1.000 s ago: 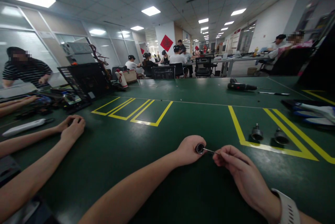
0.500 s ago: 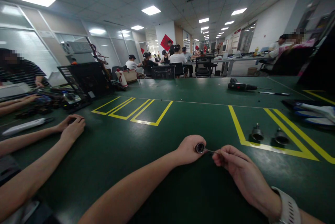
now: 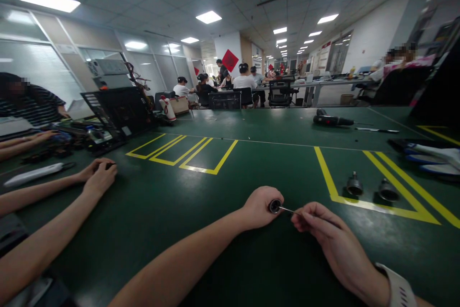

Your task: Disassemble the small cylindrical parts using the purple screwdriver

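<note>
My left hand [image 3: 259, 207] is closed in a fist around a small round black part [image 3: 275, 206], whose open end faces right. My right hand [image 3: 316, 223] pinches a thin metal tool [image 3: 287, 210], and the tool's tip sits in the open end of that part. Both hands rest low over the green table mat [image 3: 223, 192]. Two similar small black parts [image 3: 354, 185] [image 3: 388, 190] stand to the right inside a yellow marked box.
Another person's two hands [image 3: 98, 173] rest together on the mat at the left, beside a white pen-shaped tool [image 3: 34, 174]. A black power screwdriver [image 3: 330, 119] lies farther back. A black equipment chassis [image 3: 115, 113] stands at the left. Blue-and-white items [image 3: 431, 153] lie at the right edge.
My hands and the tool stay almost still. The view has tilted slightly, so everything sits a little lower. The person in the striped shirt at the far left has shifted.
</note>
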### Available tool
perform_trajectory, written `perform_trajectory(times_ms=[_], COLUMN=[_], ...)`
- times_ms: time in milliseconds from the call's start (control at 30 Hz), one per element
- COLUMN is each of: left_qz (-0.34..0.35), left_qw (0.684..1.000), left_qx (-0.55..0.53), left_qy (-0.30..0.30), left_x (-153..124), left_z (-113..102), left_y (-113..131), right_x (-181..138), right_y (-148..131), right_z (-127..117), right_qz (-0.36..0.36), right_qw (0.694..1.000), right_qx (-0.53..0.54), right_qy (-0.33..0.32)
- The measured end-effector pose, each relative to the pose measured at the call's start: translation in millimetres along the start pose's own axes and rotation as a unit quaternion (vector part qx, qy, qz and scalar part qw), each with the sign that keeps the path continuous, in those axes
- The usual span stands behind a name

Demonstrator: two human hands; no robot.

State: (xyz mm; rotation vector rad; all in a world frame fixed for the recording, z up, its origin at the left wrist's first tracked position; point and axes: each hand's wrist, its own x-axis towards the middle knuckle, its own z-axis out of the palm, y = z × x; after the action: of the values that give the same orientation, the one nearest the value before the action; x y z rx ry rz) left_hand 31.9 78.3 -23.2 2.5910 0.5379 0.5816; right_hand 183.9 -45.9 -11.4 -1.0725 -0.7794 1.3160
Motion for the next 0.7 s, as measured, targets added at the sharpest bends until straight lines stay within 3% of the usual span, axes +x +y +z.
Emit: perform_trajectory(times_ms=[433,600,700], left_qz=[-0.001,-0.006,0.005], left_qw=[0.999,0.992,0.986], left_qx=[0.038,0.120,0.165], left_qy=[-0.021,-0.036,-0.033], left_x=[1,0,-2], left_z=[-4,-5,-5], left_y=[4,9,13], right_x=[4,-1,-2], right_y=[-3,-2,-3], right_z=[-2,3,2], right_qz=[0.019,-0.011,-0.001], right_qw=[0.999,0.999,0.999], right_qx=[0.040,-0.034,-0.025], right_qy=[0.018,0.024,0.020])
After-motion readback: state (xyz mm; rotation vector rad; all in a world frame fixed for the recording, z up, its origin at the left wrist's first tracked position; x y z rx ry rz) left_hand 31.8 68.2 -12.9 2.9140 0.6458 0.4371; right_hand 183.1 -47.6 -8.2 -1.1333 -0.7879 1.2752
